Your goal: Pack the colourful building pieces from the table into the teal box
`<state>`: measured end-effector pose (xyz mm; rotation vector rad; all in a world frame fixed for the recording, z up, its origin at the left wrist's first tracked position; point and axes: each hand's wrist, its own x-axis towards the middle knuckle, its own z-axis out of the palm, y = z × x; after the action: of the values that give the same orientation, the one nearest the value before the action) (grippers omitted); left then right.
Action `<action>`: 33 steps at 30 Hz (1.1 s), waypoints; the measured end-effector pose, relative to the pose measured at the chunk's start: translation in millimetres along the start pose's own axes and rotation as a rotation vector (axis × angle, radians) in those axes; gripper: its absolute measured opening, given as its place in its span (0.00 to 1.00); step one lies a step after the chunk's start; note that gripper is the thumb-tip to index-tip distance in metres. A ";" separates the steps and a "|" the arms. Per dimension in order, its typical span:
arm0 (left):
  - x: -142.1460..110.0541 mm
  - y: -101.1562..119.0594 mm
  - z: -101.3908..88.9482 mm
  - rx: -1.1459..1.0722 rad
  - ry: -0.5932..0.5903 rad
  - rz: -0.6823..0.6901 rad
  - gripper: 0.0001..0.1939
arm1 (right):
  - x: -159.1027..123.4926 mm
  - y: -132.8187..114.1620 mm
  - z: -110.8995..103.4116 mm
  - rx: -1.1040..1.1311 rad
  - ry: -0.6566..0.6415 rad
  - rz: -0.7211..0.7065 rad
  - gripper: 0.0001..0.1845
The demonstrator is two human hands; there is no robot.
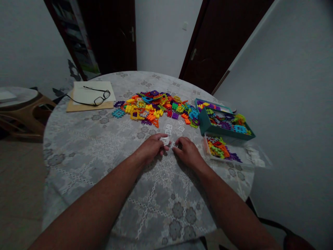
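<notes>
The left hand (151, 147) pinches white pieces (164, 140), seemingly to keep them together; at its three o'clock, the right hand (189, 151) pinches another (174, 144). White frames (169, 131) lie beyond both at twelve, apart from the colourful heap (149, 107), probably to avoid mixing.

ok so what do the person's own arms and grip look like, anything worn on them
The left forearm and right forearm are bare, with no sleeve, watch or bracelet visible. The left grip and right grip are human hands without gloves; no rings can be made out.
</notes>
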<state>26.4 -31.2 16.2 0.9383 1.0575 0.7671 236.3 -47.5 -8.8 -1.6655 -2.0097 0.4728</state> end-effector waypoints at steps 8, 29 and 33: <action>2.6 -1.8 -0.9 -0.073 -0.010 0.001 0.37 | -5.6 -6.1 -0.2 0.558 0.132 0.101 0.07; -2.5 -9.7 6.4 0.159 -0.030 0.092 0.45 | -6.2 -21.9 16.4 0.426 0.180 0.099 0.14; -4.9 -7.5 5.3 0.151 -0.061 0.108 0.48 | -5.7 -23.0 15.8 0.360 0.128 -0.034 0.10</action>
<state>30.5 -40.0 12.2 1.1487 1.0282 0.7503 209.5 -56.9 -10.0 -1.4019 -1.7376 0.6552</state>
